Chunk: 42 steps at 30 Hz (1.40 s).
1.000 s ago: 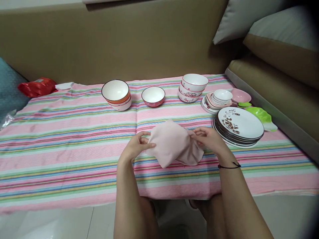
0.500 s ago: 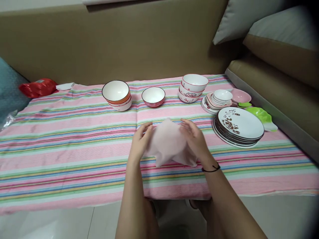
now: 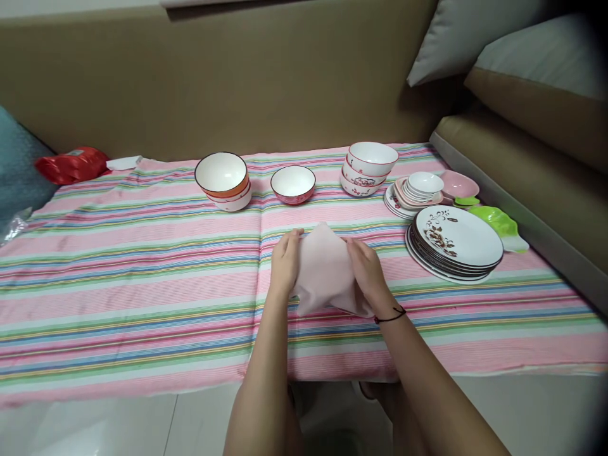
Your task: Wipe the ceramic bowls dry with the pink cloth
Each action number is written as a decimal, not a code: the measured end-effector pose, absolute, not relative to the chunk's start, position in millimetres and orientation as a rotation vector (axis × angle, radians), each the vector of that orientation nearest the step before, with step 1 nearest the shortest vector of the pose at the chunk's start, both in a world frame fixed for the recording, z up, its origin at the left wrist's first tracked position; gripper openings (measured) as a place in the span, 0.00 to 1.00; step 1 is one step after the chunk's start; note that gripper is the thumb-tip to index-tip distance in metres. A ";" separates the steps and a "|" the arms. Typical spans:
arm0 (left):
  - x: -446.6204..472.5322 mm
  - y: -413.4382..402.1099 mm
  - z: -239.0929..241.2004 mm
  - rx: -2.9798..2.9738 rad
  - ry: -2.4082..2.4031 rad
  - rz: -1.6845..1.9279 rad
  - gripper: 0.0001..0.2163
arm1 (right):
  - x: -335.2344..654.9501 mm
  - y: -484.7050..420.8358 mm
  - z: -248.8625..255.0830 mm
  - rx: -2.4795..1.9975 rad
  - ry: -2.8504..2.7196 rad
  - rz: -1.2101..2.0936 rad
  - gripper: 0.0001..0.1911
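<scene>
A pale pink cloth [image 3: 325,266] is draped over a rounded form in front of me; what lies under it is hidden. My left hand [image 3: 285,263] wraps round its left side, fingers curled in against the fabric. On the opposite side my right hand [image 3: 367,266] presses the cloth with its fingers closed along the edge. The lower corners of the cloth hang in folds just above or on the striped tablecloth [image 3: 166,278]. A red-sided bowl [image 3: 293,183] stands just beyond my hands.
Stacked bowls stand at back left [image 3: 222,180] and back right [image 3: 369,168]. To the right are a pile of flowered plates [image 3: 458,244], small white dishes [image 3: 424,183], a pink dish [image 3: 458,185] and a green leaf-shaped dish [image 3: 496,225]. A red shiny package [image 3: 73,166] lies far left.
Both hands have moved inward and closed against the sides of the draped cloth, pulling it narrower. The bowls and plates have stayed where they were.
</scene>
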<state>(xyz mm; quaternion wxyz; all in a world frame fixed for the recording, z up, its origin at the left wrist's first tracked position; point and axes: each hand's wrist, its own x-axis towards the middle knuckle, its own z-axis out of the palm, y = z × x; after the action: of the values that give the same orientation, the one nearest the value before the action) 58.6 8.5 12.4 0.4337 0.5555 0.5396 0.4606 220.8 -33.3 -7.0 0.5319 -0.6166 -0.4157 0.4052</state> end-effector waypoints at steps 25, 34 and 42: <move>109.8 -22.4 20.3 2.290 1.697 0.053 0.15 | 227.6 -30.4 -2.3 -1.281 -0.836 0.909 0.16; 103.5 -20.3 29.4 2.155 1.624 0.211 0.11 | 229.9 -31.4 -1.9 -1.298 -0.903 0.823 0.15; 54.7 0.4 28.4 1.716 1.677 1.149 0.09 | 227.1 -39.3 15.0 -1.309 -1.148 0.774 0.09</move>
<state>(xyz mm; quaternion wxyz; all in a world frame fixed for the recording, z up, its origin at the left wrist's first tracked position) 54.7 0.4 28.4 0.2384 0.6266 0.6121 0.4193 227.1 -39.3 15.0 0.5795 -0.5600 -0.4911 0.3309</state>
